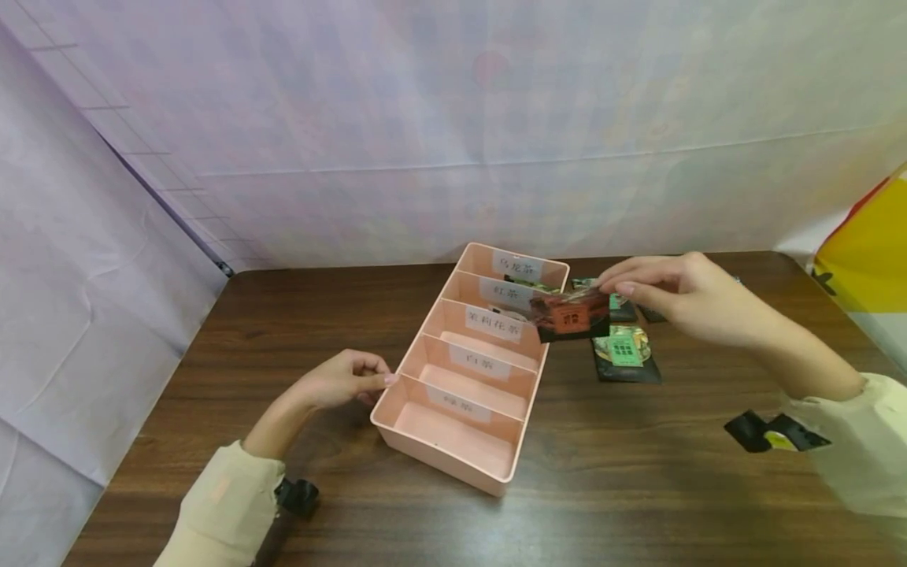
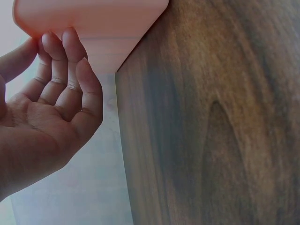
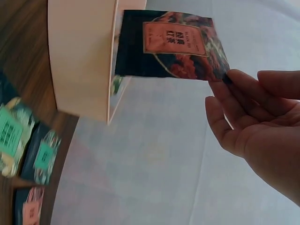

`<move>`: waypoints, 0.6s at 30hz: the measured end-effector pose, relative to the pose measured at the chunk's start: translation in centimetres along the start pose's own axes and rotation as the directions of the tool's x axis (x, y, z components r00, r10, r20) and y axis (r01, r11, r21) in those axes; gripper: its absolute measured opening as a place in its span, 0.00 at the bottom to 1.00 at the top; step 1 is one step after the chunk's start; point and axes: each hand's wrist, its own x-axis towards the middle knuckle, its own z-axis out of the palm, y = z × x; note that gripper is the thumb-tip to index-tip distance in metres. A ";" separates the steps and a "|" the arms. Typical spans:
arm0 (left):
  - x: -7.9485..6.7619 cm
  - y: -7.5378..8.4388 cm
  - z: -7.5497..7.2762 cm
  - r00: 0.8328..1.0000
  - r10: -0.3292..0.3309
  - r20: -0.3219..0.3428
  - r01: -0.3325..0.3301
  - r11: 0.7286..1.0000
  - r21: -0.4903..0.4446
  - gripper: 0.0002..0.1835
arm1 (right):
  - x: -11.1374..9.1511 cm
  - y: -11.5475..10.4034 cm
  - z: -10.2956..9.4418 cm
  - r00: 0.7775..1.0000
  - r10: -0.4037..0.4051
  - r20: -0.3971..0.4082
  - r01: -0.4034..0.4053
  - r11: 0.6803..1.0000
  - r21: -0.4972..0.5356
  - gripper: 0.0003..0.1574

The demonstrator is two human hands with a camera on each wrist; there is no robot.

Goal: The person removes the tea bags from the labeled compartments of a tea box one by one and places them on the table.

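A pink divided box (image 1: 446,466) with paper labels on its partitions stands on the wooden table. My left hand (image 1: 340,383) grips its left rim near the front, thumb at the edge and bent fingers against the outer wall, as the left wrist view also shows. Between thumb and fingertips, my right hand (image 1: 697,303) pinches a dark tea sachet (image 1: 571,316) with a red label by one end. That sachet hangs over the box's right rim, toward the back compartments. In the right wrist view its printed front faces the camera.
To the right of the box lie several dark tea sachets, one with a green label (image 1: 625,352) nearest the front. A green-patterned sachet (image 1: 530,284) shows in a back compartment. Behind the table (image 1: 298,315) hangs a pale curtain (image 1: 354,157).
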 end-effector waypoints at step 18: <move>0.0 0.0 -0.1 1.000 -0.004 -0.001 0.004 1.000 -0.003 0.10 | -4.1 6.8 -2.4 0.957 0.289 0.013 -0.288 0.955 -0.065 0.14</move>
